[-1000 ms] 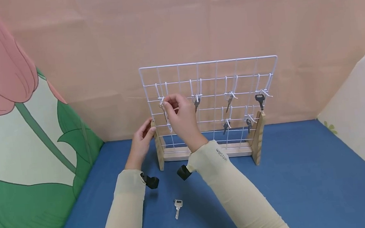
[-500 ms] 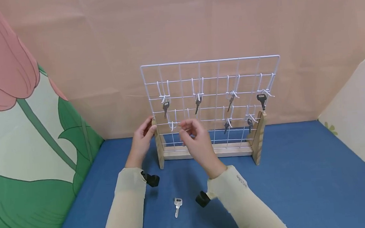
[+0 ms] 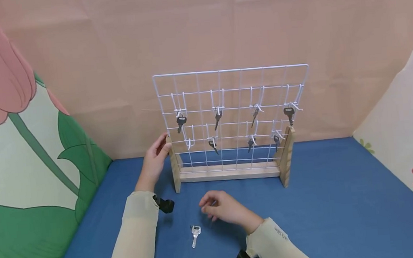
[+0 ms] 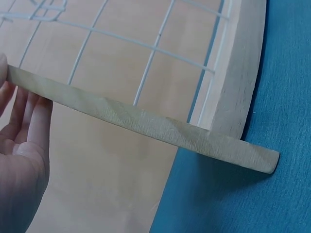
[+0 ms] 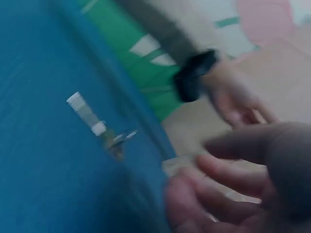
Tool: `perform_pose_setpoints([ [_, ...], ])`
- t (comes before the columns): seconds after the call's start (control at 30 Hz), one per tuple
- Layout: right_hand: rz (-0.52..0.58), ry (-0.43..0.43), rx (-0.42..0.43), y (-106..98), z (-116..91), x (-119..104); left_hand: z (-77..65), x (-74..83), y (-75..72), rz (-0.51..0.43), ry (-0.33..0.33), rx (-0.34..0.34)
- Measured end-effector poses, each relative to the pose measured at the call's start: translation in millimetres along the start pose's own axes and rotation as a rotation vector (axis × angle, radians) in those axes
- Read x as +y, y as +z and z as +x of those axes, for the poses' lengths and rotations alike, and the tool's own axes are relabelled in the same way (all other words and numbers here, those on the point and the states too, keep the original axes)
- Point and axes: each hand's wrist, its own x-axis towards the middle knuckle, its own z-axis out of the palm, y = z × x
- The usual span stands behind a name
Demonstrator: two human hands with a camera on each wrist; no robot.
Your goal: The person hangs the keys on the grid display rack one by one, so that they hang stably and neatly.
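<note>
A white wire-grid key rack on a wooden base stands on the blue tabletop. My left hand grips its left wooden upright, with thumb and fingers on either side of the top end. Several dark keys hang from white hooks in two rows, among them a key at the top left and a key in the lower row. My right hand is low over the table, fingers loosely bent and holding nothing. Just left of it lies a loose silver key, blurred in the right wrist view.
A bare white hook sits at the lower left of the grid. The right wooden upright stands at the far end. Behind the rack rises a plain pinkish backdrop, with a flower-printed panel at the left.
My right hand has come away from the top left hook and moved down towards the loose key. The top left key now hangs in full view. My left hand stays on the upright.
</note>
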Motion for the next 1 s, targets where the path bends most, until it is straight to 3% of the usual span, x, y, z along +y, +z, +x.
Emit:
perform_pose_setpoints([
  [0.1,-0.104,0.006,-0.116,15,-1,5,-3.1,-1.0,-2.5,0.014,-0.004,-0.003],
  [0.2,-0.235,0.0,-0.148,27,-2,5,-5.4,-2.0,-3.1,0.015,-0.016,-0.009],
  [0.3,-0.291,0.025,-0.116,33,-3,2,-5.8,-1.5,-2.1,0.01,-0.015,-0.018],
  [0.43,-0.277,0.066,-0.075,33,-3,-1,-3.5,1.1,-1.2,0.002,-0.013,-0.028],
  [0.67,-0.332,0.023,-0.033,40,-2,1,-3.6,2.5,-3.3,-0.005,0.007,-0.004],
  [1.0,-0.329,0.025,0.011,38,-4,0,-0.8,3.0,-2.8,-0.004,0.008,-0.032],
])
